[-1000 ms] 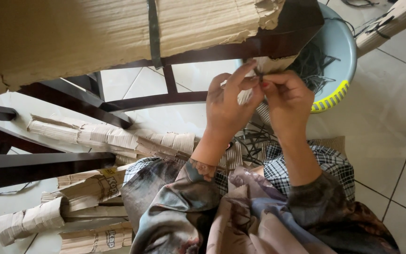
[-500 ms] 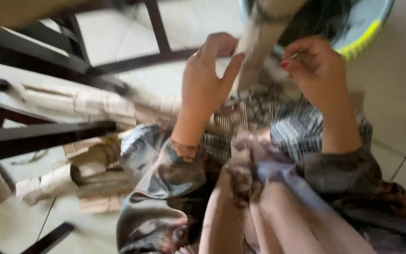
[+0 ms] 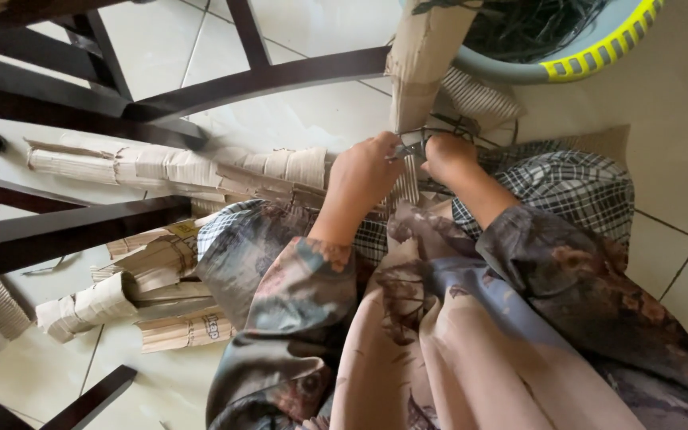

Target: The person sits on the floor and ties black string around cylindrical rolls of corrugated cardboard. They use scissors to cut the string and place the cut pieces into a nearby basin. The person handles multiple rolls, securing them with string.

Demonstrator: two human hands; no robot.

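Tying: both hands meet low on an upright roll of corrugated cardboard [image 3: 422, 60], working a thin dark wire [image 3: 428, 135] around its lower end; the binding step looks to be in hand, judging by the loop at the fingers.
Left hand: left hand [image 3: 364, 177] is curled shut, thumb and forefinger pinched on the wire just beside the roll's bottom edge.
Right hand: right hand [image 3: 449, 157] is closed too, knuckles up, touching the wire on the other side; the two hands sit close together, almost touching.
Roll's place: it stands directly above and between the hands, leaning slightly, its top cut off by the frame.
Beyond the hands: a blue basin with a yellow rim [image 3: 591, 60] holding a tangle of dark strands lies just past the right hand.
Left of the hands: finished cardboard bundles [image 3: 177, 167] lie on the tiled floor [image 3: 312, 111] among dark chair legs [image 3: 65, 231].
Next move: probably a firm twist or pull to cinch the wire, keeping the roll from unfurling; whether the loop is already closed cannot be told.
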